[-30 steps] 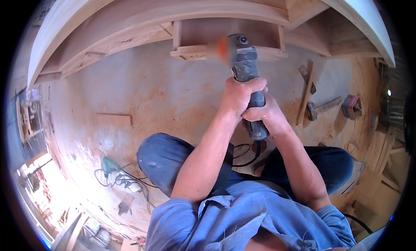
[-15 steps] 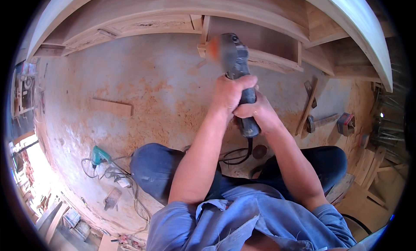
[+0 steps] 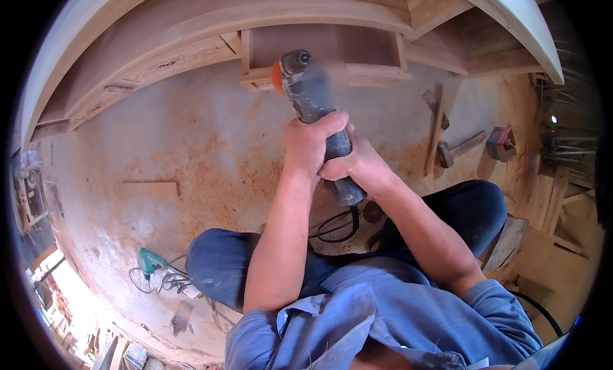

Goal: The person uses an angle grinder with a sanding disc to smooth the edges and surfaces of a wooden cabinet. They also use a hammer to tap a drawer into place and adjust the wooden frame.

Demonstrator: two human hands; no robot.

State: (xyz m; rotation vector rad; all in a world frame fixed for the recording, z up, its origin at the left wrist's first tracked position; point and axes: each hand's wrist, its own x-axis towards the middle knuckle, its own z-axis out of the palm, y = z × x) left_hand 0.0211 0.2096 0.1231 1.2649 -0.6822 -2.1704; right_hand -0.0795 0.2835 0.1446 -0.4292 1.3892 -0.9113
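Note:
Both hands grip a black angle grinder [image 3: 306,95] and hold it up in front of me, above the floor. My left hand [image 3: 308,143] wraps round its body nearer the head, thumb across the top. My right hand [image 3: 361,162] is closed round the rear of the handle, just behind and to the right of the left. Orange shows at the left of the grinder's head, and a blur lies to its right. A cord runs from the handle's end toward my lap. Beyond the head is a wooden drawer-like box [image 3: 329,74], apparently not touching the grinder.
A large curved wooden frame [image 3: 211,15] arches across the far side. On the dusty floor lie a board [image 3: 151,189], a green power drill [image 3: 151,261] with tangled cord, a hammer [image 3: 446,154] and a reddish box [image 3: 501,143]. My bent knees flank the grinder's cord.
The grinder and both hands have shifted left in view, and its head tilts more to the left. The surroundings have also shifted and turned in view. Both hands keep their grip.

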